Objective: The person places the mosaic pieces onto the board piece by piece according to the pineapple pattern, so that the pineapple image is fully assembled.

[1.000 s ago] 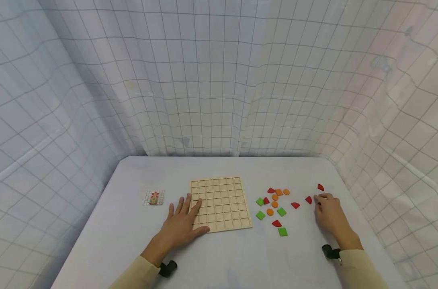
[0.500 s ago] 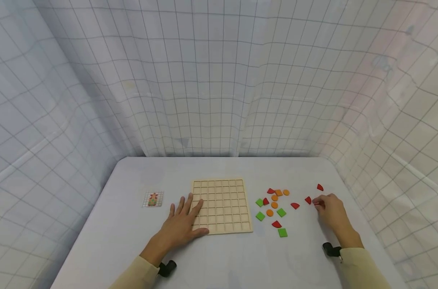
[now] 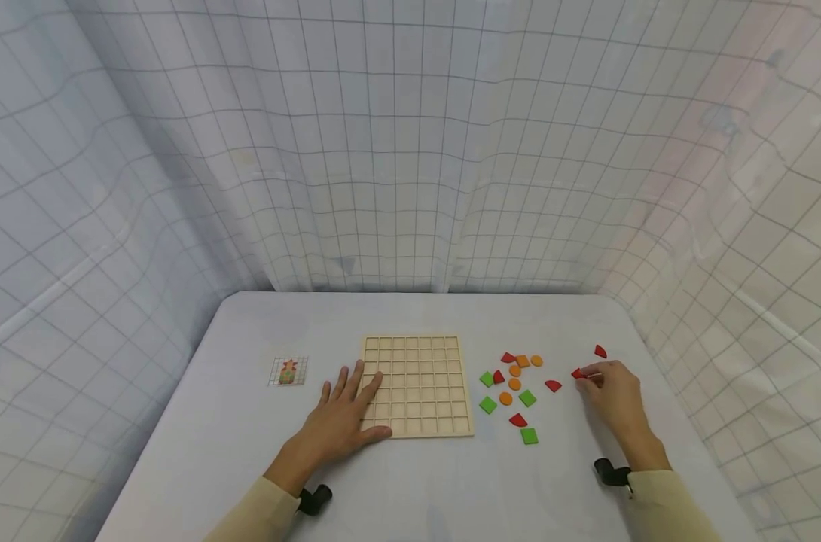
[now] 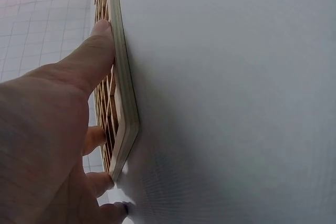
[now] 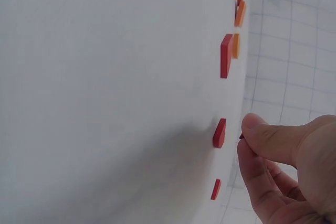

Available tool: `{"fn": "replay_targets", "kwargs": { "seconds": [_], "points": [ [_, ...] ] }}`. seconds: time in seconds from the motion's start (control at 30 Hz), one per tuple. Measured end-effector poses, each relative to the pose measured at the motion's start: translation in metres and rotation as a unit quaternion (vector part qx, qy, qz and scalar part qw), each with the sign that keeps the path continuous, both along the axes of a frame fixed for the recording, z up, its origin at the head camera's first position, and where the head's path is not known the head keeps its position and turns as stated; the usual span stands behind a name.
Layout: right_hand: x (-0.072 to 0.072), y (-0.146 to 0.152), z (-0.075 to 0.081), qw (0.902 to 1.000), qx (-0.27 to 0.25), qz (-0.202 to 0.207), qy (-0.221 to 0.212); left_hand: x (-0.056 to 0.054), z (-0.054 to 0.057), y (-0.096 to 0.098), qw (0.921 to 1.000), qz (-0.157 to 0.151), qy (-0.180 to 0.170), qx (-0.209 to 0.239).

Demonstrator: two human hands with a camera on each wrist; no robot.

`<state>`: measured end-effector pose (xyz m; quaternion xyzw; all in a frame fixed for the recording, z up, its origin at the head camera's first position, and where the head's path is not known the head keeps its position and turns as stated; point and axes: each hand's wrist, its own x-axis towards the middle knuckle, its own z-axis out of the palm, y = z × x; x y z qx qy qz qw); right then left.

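My left hand (image 3: 336, 421) lies with fingers spread over the left edge of a pale wooden grid board (image 3: 420, 388). In the left wrist view its thumb (image 4: 97, 48) rests on the board's rim (image 4: 125, 85). At the right, my right hand (image 3: 615, 395) pinches a small piece between thumb and finger; only a dark sliver (image 5: 241, 136) shows in the right wrist view, and red showed there a moment ago. Just beyond the fingertips a red quarter-circle tile (image 5: 219, 133) lies on the table, with another red tile (image 3: 600, 351) farther back.
Several loose tiles lie between board and right hand: green squares (image 3: 528, 398), orange discs (image 3: 506, 399), an orange square (image 3: 522, 361) and red quarter-circles (image 3: 553, 385). A picture card (image 3: 288, 371) lies left of the board. Gridded white curtains (image 3: 410, 188) enclose the table.
My right hand has pinched a small red piece and shifted slightly left, over toward the red tile beside it. The board has slid slightly right; my left hand stays spread on its edge.
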<state>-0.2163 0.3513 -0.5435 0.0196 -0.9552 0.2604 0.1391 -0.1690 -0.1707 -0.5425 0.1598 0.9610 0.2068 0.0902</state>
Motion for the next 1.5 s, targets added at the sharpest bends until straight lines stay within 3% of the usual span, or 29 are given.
{"fn": "replay_targets", "kwargs": {
  "seconds": [0.17, 0.37, 0.6, 0.93, 1.3, 1.5],
  "points": [
    [-0.001, -0.022, 0.010, 0.9992, -0.018, 0.014, 0.032, 0.000, 0.003, 0.001, 1.0000, 0.001, -0.002, -0.003],
    [-0.008, -0.054, 0.019, 0.9981, -0.040, 0.047, 0.001, 0.000, 0.002, 0.001, 0.9999, -0.001, -0.006, -0.010],
    [-0.027, -0.096, 0.023, 0.9921, -0.076, 0.100, -0.011, -0.002, 0.002, 0.001, 0.9999, 0.003, 0.001, -0.012],
    [-0.043, -0.150, 0.019, 0.9829, -0.100, 0.143, -0.060, -0.001, -0.001, 0.000, 0.9999, 0.006, -0.011, -0.003],
    [-0.062, -0.197, 0.014, 0.9720, -0.131, 0.178, -0.080, 0.000, 0.003, 0.003, 0.9998, 0.014, -0.016, -0.002],
    [-0.073, -0.219, 0.013, 0.9660, -0.121, 0.208, -0.094, -0.001, 0.003, 0.003, 0.9997, 0.016, -0.020, 0.001]
  ]
}}
